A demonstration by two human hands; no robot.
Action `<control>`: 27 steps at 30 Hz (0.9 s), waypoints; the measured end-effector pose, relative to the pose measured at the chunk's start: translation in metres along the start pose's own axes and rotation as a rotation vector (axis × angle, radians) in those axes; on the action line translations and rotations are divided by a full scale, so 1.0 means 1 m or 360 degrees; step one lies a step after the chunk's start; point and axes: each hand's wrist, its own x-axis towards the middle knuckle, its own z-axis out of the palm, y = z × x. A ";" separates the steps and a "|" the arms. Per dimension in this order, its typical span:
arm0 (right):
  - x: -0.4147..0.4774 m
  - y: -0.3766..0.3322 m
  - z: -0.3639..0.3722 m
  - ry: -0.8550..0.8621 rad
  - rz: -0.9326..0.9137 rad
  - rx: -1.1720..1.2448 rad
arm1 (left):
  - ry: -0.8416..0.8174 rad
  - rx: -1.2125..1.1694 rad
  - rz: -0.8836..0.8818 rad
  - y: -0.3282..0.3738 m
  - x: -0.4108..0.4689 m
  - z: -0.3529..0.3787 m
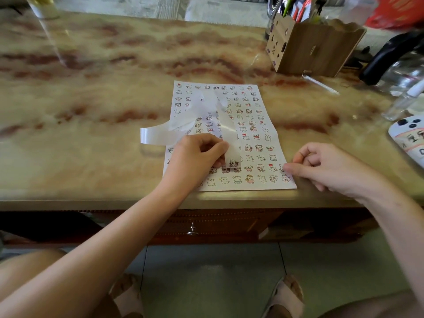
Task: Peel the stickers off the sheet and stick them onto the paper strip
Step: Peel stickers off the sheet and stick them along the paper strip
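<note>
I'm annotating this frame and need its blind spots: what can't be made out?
Head view only.
Sticker sheet: near-left corner hidden under the left hand, which pinches the paper strip.
Right hand: whether it pinches a sticker, too small to tell.
Phone: cut off by the right edge.
Far stickers: drawings too small.

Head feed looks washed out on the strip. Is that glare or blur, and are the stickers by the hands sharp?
Head view: glare, not blur, whitens the glossy paper strip and fades the prints beneath it; the sticker sheet is sharp near the left hand, softer at its far end; the wide lens bows the table edge; the pen holder is slightly blurred.
</note>
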 end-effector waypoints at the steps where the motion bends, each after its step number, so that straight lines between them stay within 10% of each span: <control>1: -0.001 -0.002 0.002 0.0010 0.0018 0.0008 | 0.0001 0.0002 0.0001 0.000 0.000 0.000; 27: 0.005 0.000 0.006 0.0106 -0.0010 0.0075 | -0.0032 -0.0089 -0.0009 -0.002 0.003 -0.001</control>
